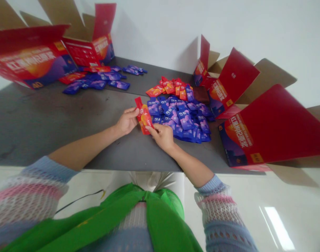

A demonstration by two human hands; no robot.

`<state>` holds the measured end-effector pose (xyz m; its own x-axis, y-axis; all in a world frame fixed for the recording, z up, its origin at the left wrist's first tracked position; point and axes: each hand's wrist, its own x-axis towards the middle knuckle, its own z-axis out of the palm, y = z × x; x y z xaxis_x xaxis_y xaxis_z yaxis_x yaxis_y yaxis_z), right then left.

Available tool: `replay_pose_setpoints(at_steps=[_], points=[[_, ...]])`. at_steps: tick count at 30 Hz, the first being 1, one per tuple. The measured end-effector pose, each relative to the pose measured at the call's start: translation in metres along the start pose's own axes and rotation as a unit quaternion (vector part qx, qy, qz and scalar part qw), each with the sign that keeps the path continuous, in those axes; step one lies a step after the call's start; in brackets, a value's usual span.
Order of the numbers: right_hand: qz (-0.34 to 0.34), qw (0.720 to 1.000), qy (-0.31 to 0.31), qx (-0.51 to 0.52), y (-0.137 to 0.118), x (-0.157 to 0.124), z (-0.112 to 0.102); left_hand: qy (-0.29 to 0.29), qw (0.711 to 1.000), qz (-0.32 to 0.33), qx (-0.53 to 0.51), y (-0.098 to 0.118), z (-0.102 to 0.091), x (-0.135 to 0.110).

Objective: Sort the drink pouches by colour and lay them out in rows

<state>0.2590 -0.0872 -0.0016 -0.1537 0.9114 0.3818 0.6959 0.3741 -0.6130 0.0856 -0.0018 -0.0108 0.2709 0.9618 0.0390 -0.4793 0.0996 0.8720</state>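
Observation:
A red-orange sachet (144, 117) is held between both hands over the grey table. My left hand (127, 121) pinches its upper left edge, and my right hand (162, 135) grips its lower right corner. Just beyond my right hand lies a heap of blue-purple sachets (181, 117) with white lettering. Behind that heap is a smaller pile of red-orange sachets (173, 87). Whether the held sachet is one or several stacked together, I cannot tell.
Open red cartons (244, 136) line the table's right side, flaps spread. Two more open cartons (36, 63) stand at the back left. Loose blue sachets (97, 81) and a few red ones lie before them. A dark brown block (201, 94) sits behind the blue heap. The grey table (57, 122) meets a white wall.

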Motion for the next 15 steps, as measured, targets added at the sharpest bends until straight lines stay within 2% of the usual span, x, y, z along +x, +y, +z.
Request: replay_pose_setpoints(at_steps=[5, 7, 9, 12, 15], points=[[0.006, 0.995, 0.094, -0.043, 0.000, 0.004, -0.018, 0.025, 0.999, -0.018, -0.020, 0.001, 0.002, 0.004], [0.029, 0.991, 0.126, -0.030, 0.000, 0.008, -0.031, 0.027, 0.999, -0.039, -0.025, 0.002, -0.004, 0.009], [0.069, 0.985, 0.157, 0.000, 0.004, 0.013, -0.046, 0.056, 0.998, -0.032, -0.007, 0.001, -0.014, 0.018], [0.125, 0.971, 0.197, 0.051, 0.019, 0.021, -0.071, 0.127, 0.986, 0.051, 0.091, -0.003, -0.034, 0.033], [0.150, 0.963, 0.192, 0.112, 0.046, 0.027, -0.096, 0.149, 0.956, 0.135, 0.212, -0.006, -0.050, 0.044]])
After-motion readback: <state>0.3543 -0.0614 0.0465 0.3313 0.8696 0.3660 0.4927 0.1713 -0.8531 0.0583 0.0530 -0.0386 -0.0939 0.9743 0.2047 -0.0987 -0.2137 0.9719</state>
